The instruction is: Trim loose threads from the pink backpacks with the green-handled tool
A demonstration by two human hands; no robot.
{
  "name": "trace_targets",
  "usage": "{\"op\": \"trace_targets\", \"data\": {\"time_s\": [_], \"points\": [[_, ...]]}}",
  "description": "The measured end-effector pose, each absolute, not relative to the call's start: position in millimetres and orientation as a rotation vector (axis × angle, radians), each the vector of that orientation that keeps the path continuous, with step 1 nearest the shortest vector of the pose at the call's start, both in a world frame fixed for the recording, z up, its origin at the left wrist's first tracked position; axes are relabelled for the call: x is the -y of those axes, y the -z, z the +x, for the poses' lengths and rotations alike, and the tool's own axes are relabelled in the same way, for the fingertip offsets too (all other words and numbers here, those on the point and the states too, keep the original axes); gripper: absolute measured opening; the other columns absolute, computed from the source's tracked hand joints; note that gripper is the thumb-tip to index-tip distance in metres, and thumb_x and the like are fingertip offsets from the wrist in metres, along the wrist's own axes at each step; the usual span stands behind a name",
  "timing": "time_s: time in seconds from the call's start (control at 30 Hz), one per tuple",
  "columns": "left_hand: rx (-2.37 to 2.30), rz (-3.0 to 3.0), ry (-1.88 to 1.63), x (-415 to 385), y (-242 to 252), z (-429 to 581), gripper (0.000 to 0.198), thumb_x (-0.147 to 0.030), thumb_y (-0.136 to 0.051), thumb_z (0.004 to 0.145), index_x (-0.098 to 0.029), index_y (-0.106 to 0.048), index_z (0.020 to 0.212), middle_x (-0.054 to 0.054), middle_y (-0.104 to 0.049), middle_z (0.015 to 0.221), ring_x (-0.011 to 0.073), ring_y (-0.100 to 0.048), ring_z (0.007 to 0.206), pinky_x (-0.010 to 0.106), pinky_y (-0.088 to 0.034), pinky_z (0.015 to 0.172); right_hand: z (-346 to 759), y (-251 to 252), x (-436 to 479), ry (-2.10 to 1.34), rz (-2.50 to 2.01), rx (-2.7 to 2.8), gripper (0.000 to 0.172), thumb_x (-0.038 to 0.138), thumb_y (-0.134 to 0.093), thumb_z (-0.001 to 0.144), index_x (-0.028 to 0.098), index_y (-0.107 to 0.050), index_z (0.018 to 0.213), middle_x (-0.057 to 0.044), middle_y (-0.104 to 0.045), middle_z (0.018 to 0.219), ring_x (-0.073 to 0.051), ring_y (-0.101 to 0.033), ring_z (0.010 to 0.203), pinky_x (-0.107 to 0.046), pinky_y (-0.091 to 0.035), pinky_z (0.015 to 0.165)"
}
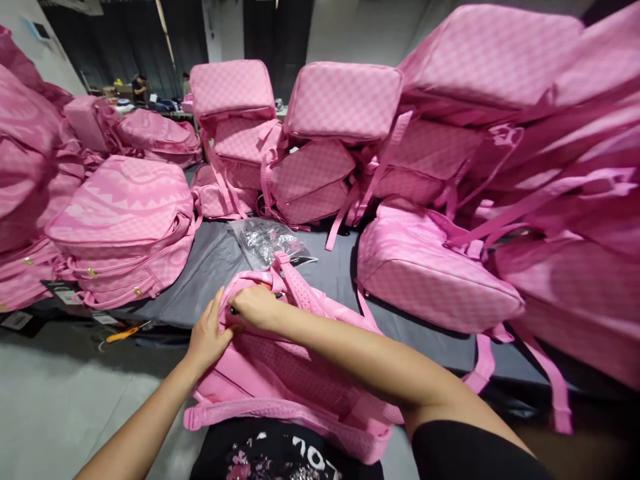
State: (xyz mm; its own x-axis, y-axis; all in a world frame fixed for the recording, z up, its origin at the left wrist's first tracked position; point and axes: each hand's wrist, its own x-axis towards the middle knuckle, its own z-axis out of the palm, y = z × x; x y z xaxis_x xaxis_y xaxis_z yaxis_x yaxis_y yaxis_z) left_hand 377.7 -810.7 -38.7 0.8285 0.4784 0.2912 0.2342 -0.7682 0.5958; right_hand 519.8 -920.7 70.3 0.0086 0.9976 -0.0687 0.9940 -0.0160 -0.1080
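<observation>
1 pink backpack (280, 373) at near edge of bench (343, 270): L hand (207, 337) clamped on its rim, R hand (256, 307) closed on 1 small dark item (233, 310) (type unclear) at its top. Mid-bench, 1 clear plastic bag (273, 243) w/ silvery pcs; 1 orange-handled tool (124, 334) at bench's near edge, L side. 10+ other pink bags (350, 100) around bench's back & ends, exact ct unclear.

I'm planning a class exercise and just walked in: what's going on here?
A person is handling a pink backpack. The left hand holds its edge; the right hand, beside it, grips a small dark object, mostly hidden. Other pink backpacks sit around on the gray cloth, with a clear bag just beyond.
</observation>
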Motion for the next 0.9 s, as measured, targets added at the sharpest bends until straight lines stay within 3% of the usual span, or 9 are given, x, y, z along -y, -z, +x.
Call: {"op": "trace_targets", "data": {"time_s": [0.1, 0.27, 0.43, 0.53, 0.9], "points": [[-0.466, 2.49, -0.604, 810, 37, 375, 0.078, -0.034, -0.058, 0.091, -0.022, -0.022, 0.159, 0.015, -0.049, 0.15, 0.03, -0.053, 0.137, 0.046, -0.05, 0.108, 523, -73, 938, -0.192, -2.189, 2.226, 0.026, 0.032, -0.059, 0.096, 0.01, -0.073, 0.101, -0.014, -0.075, 0.096, -0.026, -0.07, 0.088, -0.032, -0.046, 0.073], [-0.358, 2.608, -0.737, 826, 26, 366, 0.082, -0.045, -0.063, 0.093, -0.022, -0.021, 0.159, 0.016, -0.052, 0.148, 0.0298, -0.057, 0.132, 0.041, -0.053, 0.104, 520, -79, 983, -0.27, -2.438, 2.042, 0.023, 0.012, -0.051, 0.095, 0.013, -0.071, 0.107, -0.013, -0.075, 0.096, -0.027, -0.072, 0.087, -0.031, -0.046, 0.067], [-0.318, 2.683, -0.885, 839, 21, 368, 0.089, -0.052, -0.065, 0.09, -0.017, -0.022, 0.159, 0.02, -0.056, 0.143, 0.0315, -0.062, 0.125, 0.04, -0.056, 0.097, 519, -82, 985, -0.339, -2.538, 1.774, 0.024, 0.03, -0.058, 0.095, 0.015, -0.074, 0.107, -0.015, -0.075, 0.097, -0.029, -0.072, 0.093, -0.032, -0.049, 0.073], [-0.335, 2.709, -0.878, 841, 23, 371, 0.091, -0.052, -0.065, 0.09, -0.016, -0.019, 0.159, 0.022, -0.054, 0.144, 0.0315, -0.063, 0.124, 0.04, -0.056, 0.097, 517, -80, 977, -0.378, -2.594, 1.597, 0.028, 0.033, -0.056, 0.095, 0.017, -0.074, 0.108, -0.015, -0.075, 0.099, -0.03, -0.072, 0.093, -0.033, -0.049, 0.072], [-0.375, 2.696, -0.809, 838, 22, 370, 0.095, -0.044, -0.074, 0.085, -0.012, -0.02, 0.157, 0.024, -0.054, 0.142, 0.0321, -0.062, 0.122, 0.042, -0.057, 0.096, 498, -82, 958, -0.482, -2.577, 1.071, 0.025, 0.016, -0.06, 0.085, 0.02, -0.074, 0.106, -0.008, -0.075, 0.102, -0.024, -0.068, 0.091, -0.031, -0.046, 0.073]]}}
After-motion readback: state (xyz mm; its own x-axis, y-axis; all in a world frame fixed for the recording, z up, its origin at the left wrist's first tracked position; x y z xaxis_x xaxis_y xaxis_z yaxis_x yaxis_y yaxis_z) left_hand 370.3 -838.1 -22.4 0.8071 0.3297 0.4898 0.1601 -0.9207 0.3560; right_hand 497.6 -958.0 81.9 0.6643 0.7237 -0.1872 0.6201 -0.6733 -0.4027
